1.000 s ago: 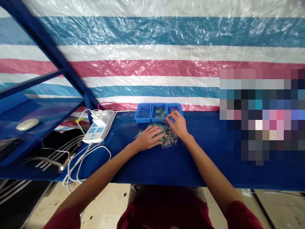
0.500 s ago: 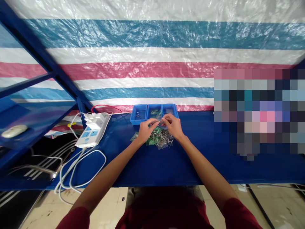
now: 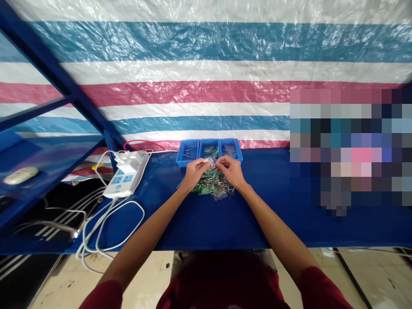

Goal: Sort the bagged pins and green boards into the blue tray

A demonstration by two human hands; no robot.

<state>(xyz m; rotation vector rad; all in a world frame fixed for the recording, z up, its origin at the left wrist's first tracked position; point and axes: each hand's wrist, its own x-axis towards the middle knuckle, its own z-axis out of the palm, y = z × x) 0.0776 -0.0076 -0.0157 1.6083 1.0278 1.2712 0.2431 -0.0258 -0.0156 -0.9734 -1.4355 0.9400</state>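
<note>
A small clear plastic bag (image 3: pixel 211 162) is pinched between my two hands, just above the table. My left hand (image 3: pixel 195 172) grips its left side and my right hand (image 3: pixel 232 171) its right side, fingertips close together. What the bag contains is too small to make out. Below the hands lies a pile of metal screw-like pieces (image 3: pixel 214 184) mixed with green and clear small bags. Behind them stand three joined blue bins: the left bin (image 3: pixel 182 162) has a few metal pieces, the middle bin (image 3: pixel 209 150) greenish bags, the right bin (image 3: pixel 230 149) clear bags.
A white power strip (image 3: pixel 124 182) with plugged-in adapters and looping white cables (image 3: pixel 111 219) lies on the blue table (image 3: pixel 212 227) at left. A white computer mouse (image 3: pixel 21 175) rests on a shelf further left. A blurred-out area covers the right side.
My left hand has lifted off the pile and closed on the small bag. My right hand has drawn back from the right bin to meet it. The view has shifted slightly.
</note>
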